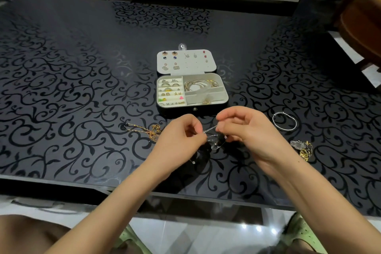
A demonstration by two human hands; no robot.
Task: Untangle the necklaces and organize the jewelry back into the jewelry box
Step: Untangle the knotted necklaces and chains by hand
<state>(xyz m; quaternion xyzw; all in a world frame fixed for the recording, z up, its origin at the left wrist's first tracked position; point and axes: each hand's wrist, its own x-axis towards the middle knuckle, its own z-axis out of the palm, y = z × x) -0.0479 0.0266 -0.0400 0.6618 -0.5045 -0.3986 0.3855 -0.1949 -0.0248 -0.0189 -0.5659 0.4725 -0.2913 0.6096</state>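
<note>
On the far left the black glossy table (72, 88) with its scroll pattern carried a gold necklace (153, 130), which lay loosely bunched on the surface just beside the left hand (181, 136). That hand hovered above the near part of the table with its fingers curled, pinching one end of a thin silver necklace (209, 130) between thumb and fingertips. The silver chain ran taut across the short gap to the other hand, and a small knotted clump of it hung below the span, with a strand trailing down toward the table. Beyond the hands, in the middle of the table, the jewelry box (175, 109) stood open. Its lid (186, 64) was laid back flat on the far side, with earrings (175, 57) pinned to the pale lining. Rings (170, 84) sat in the rolls of the left section, and gold bangles (198, 84) filled the far right compartment. The right hand (249, 130) was likewise curled, nipping the other end of the silver chain at its fingertips. To its right a silver bangle (282, 113) lay flat on the table. Nearer the person, a tangle of silver and gold chains (303, 146) rested well apart from the box. A brown chair (358, 24) stood at the far right edge.
</note>
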